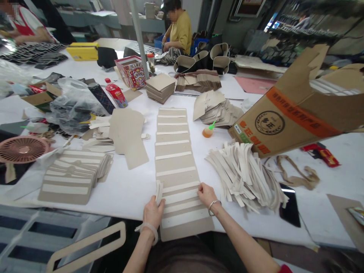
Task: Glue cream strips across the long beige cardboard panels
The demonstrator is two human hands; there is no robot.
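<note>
Down the middle of the white table runs a column of overlapping grey-beige panels [174, 167], each crossed by a pale strip. My left hand [153, 212] is closed round a small bundle of pale strips [159, 192] at the column's left edge. At the right edge, the fingers of my right hand [207, 194] pinch the end of a pale strip [182, 194] lying across a panel. A heap of loose pale strips [247, 174] lies right of my right hand. To the left is a stack of panels with strips [69, 176].
A cardboard box [287, 110] leans at the right, near a small glue bottle [208, 131] and a black phone [290, 206]. Beige stacks [160, 88], a red bottle [116, 93] and a pink fan [25, 149] stand farther off. Two people work across the table.
</note>
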